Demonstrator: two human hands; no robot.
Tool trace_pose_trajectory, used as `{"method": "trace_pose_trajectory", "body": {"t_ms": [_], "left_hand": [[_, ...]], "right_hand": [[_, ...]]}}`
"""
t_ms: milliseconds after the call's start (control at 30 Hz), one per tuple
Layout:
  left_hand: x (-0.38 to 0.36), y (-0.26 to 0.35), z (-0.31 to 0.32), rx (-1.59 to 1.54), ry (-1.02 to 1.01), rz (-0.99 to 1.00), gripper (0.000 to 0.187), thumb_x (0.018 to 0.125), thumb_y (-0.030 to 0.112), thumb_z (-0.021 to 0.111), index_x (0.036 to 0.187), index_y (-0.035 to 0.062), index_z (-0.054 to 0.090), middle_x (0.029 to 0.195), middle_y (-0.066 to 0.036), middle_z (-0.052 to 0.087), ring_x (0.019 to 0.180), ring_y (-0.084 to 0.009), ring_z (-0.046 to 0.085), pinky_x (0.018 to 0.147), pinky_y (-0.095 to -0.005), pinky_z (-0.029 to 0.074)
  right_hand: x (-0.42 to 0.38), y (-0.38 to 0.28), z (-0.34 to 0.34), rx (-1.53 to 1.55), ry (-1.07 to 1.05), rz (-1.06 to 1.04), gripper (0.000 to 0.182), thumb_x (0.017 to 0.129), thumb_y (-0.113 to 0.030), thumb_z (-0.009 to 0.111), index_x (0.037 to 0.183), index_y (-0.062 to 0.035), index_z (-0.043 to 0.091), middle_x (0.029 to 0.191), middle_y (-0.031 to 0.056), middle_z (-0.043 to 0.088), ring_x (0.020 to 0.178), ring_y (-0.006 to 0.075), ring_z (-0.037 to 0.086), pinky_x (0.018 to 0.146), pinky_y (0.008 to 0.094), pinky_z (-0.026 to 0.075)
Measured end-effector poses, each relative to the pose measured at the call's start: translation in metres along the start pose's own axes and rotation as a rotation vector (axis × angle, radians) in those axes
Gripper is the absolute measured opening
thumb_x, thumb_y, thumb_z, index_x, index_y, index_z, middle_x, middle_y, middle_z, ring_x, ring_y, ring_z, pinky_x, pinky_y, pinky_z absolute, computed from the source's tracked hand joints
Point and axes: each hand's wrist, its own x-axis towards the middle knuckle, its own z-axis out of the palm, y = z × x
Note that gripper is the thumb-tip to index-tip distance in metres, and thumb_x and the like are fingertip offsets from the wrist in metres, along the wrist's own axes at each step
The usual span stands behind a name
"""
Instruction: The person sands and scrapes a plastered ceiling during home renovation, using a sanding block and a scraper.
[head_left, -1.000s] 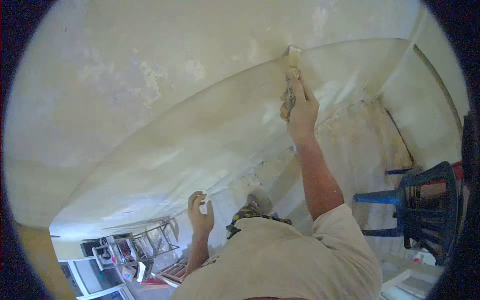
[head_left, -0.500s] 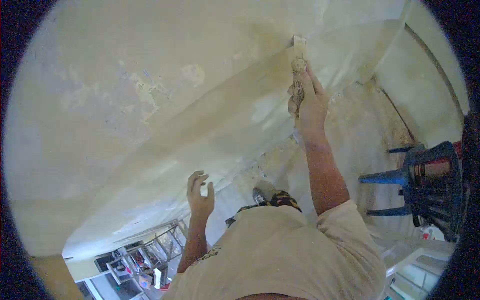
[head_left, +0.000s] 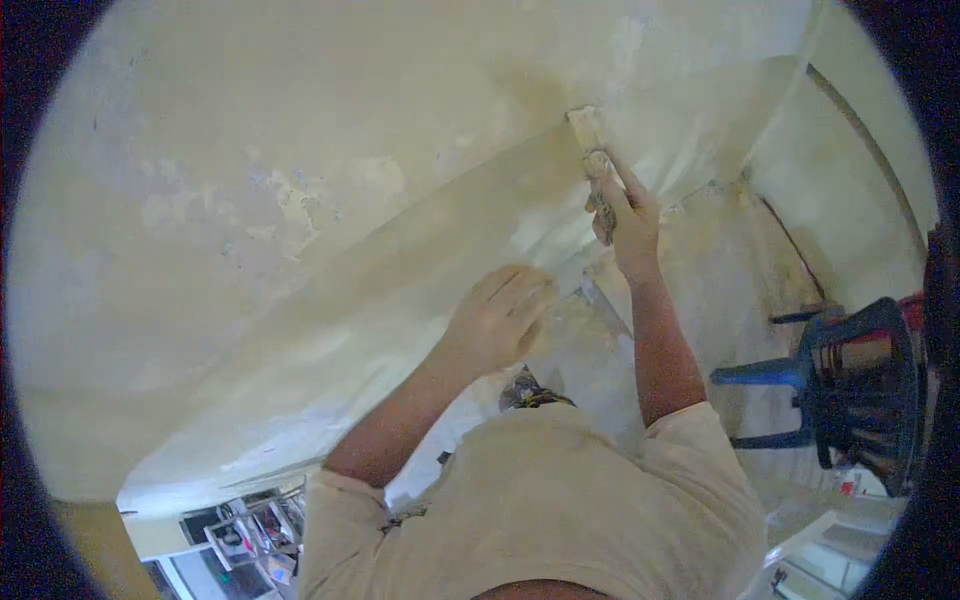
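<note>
My right hand [head_left: 636, 228] is wrapped round the handle of a putty knife [head_left: 586, 130], whose blade meets the pale wall [head_left: 420, 120]. Its grip looks crusted and stained. Lower and to the left, my left hand [head_left: 500, 312] is raised in front of the wall, slightly blurred, with its fingers stretched out and nothing visible in them. Left of the blade, the wall shows flaking paint and a rough bare patch [head_left: 298, 203].
A dark blue plastic chair [head_left: 865, 385] lies to the right, its legs toward me. Shelving with assorted items [head_left: 255, 535] stands at the lower left. A stained floor [head_left: 720, 260] runs along the foot of the wall. A dark crack or cable [head_left: 795, 235] shows at the right.
My left hand has swung up and right toward the middle of the view. The putty knife in my right hand has shifted slightly down and its blade now tilts left.
</note>
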Motion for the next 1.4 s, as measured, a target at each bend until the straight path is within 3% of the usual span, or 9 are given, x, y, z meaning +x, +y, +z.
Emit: {"method": "trace_pose_trajectory", "body": {"t_ms": [133, 200, 300, 467, 600, 933, 1133, 1333, 1400], "left_hand": [[0.089, -0.014, 0.030, 0.188, -0.005, 0.157, 0.042, 0.073, 0.012, 0.057, 0.114, 0.0046, 0.054, 0.122, -0.014, 0.048, 0.118, -0.0282, 0.044, 0.095, -0.0395, 0.039], [0.121, -0.034, 0.044, 0.203, -0.022, 0.126, 0.043, 0.073, 0.013, 0.056, 0.116, 0.0048, 0.052, 0.125, -0.013, 0.047, 0.122, -0.0281, 0.040, 0.099, -0.0402, 0.036], [0.143, -0.059, 0.050, 0.433, -0.052, 0.245, 0.041, 0.078, 0.012, 0.050, 0.119, 0.0038, 0.050, 0.128, -0.014, 0.047, 0.122, -0.0316, 0.042, 0.101, -0.0404, 0.035], [0.162, -0.074, 0.044, 0.476, -0.072, 0.331, 0.041, 0.076, 0.015, 0.050, 0.116, 0.0030, 0.052, 0.126, -0.014, 0.049, 0.120, -0.0301, 0.043, 0.102, -0.0416, 0.034], [0.158, -0.070, 0.044, 0.464, -0.047, 0.265, 0.041, 0.075, 0.016, 0.051, 0.113, 0.0005, 0.053, 0.125, -0.015, 0.049, 0.120, -0.0293, 0.044, 0.101, -0.0427, 0.035], [0.162, -0.061, 0.022, 0.361, 0.047, 0.217, 0.040, 0.068, 0.017, 0.054, 0.105, 0.0004, 0.057, 0.120, -0.013, 0.053, 0.115, -0.0282, 0.048, 0.100, -0.0428, 0.036], [0.154, -0.059, 0.021, 0.325, 0.079, 0.202, 0.038, 0.068, 0.017, 0.053, 0.102, 0.0019, 0.058, 0.117, -0.013, 0.055, 0.113, -0.0271, 0.049, 0.099, -0.0429, 0.036], [0.150, -0.065, 0.016, 0.297, 0.087, 0.201, 0.038, 0.069, 0.018, 0.052, 0.103, 0.0033, 0.059, 0.115, -0.012, 0.057, 0.110, -0.0271, 0.052, 0.097, -0.0429, 0.039], [0.151, -0.068, 0.022, 0.310, 0.081, 0.199, 0.038, 0.068, 0.018, 0.052, 0.102, 0.0033, 0.060, 0.115, -0.013, 0.057, 0.110, -0.0275, 0.052, 0.097, -0.0427, 0.039]], "right_hand": [[0.017, 0.016, -0.012, -0.052, 0.039, -0.107, 0.037, 0.090, -0.026, 0.053, 0.122, -0.0065, 0.054, 0.064, 0.0006, 0.052, 0.046, 0.0032, 0.042, 0.039, 0.0191, 0.031], [0.029, 0.034, -0.026, 0.033, -0.003, -0.166, 0.022, 0.088, -0.022, 0.056, 0.102, -0.0057, 0.062, 0.058, 0.0018, 0.053, 0.044, 0.0057, 0.043, 0.039, 0.0219, 0.034], [0.031, 0.030, -0.024, -0.017, -0.007, -0.056, 0.018, 0.088, -0.020, 0.055, 0.088, -0.0035, 0.061, 0.058, 0.0019, 0.053, 0.045, 0.0063, 0.044, 0.039, 0.0223, 0.035], [0.038, 0.025, -0.034, -0.110, -0.078, -0.154, 0.022, 0.087, -0.019, 0.056, 0.097, 0.0002, 0.062, 0.061, 0.0029, 0.056, 0.048, 0.0068, 0.047, 0.045, 0.0228, 0.038], [0.022, 0.020, -0.025, -0.160, -0.042, -0.191, 0.027, 0.085, -0.014, 0.058, 0.107, 0.0020, 0.060, 0.066, 0.0050, 0.060, 0.055, 0.0075, 0.051, 0.051, 0.0233, 0.043], [0.014, -0.003, -0.011, -0.164, -0.012, -0.233, 0.030, 0.083, -0.008, 0.058, 0.110, 0.0048, 0.058, 0.070, 0.0076, 0.063, 0.057, 0.0080, 0.054, 0.052, 0.0232, 0.044], [0.005, -0.012, -0.008, -0.364, -0.017, -0.381, 0.033, 0.082, -0.008, 0.059, 0.113, 0.0038, 0.057, 0.073, 0.0111, 0.065, 0.056, 0.0090, 0.054, 0.052, 0.0239, 0.044], [0.004, -0.016, 0.003, -0.395, -0.003, -0.324, 0.033, 0.082, -0.007, 0.060, 0.113, 0.0045, 0.057, 0.070, 0.0101, 0.064, 0.055, 0.0090, 0.054, 0.052, 0.0244, 0.044], [0.007, -0.005, -0.001, -0.256, 0.008, -0.150, 0.032, 0.081, -0.006, 0.060, 0.112, 0.0048, 0.058, 0.066, 0.0088, 0.063, 0.054, 0.0090, 0.053, 0.052, 0.0241, 0.044]]}}
